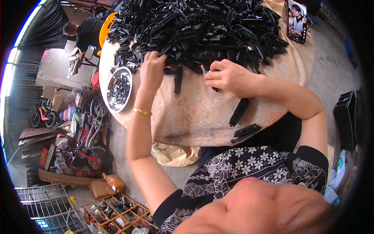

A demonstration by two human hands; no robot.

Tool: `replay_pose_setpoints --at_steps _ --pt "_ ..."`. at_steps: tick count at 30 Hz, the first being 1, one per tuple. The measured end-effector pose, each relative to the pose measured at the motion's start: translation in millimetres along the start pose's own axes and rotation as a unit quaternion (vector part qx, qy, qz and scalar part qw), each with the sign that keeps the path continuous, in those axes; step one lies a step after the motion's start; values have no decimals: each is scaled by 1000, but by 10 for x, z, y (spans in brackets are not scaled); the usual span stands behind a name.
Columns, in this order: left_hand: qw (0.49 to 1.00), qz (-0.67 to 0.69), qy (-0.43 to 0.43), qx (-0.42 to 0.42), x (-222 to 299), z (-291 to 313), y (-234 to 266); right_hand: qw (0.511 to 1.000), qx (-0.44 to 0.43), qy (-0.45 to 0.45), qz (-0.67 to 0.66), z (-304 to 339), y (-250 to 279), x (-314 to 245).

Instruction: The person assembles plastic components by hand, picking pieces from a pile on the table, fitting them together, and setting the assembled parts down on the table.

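Note:
A big heap of long black plastic parts (202, 27) covers the far half of a round table with a beige patterned cloth (202, 113). My left hand (152, 69) reaches to the heap's near edge, fingers closed on a black part there. My right hand (230, 76) rests on the cloth just in front of the heap, fingers curled around a small black piece with a thin metal bit. A gold bangle (142, 112) sits on my left wrist. Two loose black parts (243, 121) lie near the table's front edge.
A round metal dish (119, 89) holding small black pieces sits at the table's left edge. A phone (297, 20) stands upright at the far right, screen lit. Another person (83, 33) bends over a table at far left. Clutter, bicycles and crates fill the floor on the left; black crates (344, 117) stand on the right.

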State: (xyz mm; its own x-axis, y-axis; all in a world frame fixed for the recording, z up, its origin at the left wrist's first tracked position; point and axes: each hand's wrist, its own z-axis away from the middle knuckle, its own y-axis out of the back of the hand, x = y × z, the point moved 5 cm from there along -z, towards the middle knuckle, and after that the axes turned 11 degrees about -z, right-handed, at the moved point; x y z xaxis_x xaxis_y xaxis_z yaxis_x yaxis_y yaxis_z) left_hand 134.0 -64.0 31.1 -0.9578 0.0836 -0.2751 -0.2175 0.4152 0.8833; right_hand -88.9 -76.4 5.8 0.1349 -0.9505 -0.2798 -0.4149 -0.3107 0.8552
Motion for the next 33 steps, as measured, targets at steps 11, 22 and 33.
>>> replay_pose_setpoints --at_steps 11,22,33 --pt "988 133 26 -68 -42 -155 -88 995 59 -6 -81 84 101 32" --pt "953 270 -32 138 1031 -235 534 944 281 -61 -165 86 471 176" --pt "976 201 -85 4 1094 -149 581 860 386 -231 -241 300 814 523"
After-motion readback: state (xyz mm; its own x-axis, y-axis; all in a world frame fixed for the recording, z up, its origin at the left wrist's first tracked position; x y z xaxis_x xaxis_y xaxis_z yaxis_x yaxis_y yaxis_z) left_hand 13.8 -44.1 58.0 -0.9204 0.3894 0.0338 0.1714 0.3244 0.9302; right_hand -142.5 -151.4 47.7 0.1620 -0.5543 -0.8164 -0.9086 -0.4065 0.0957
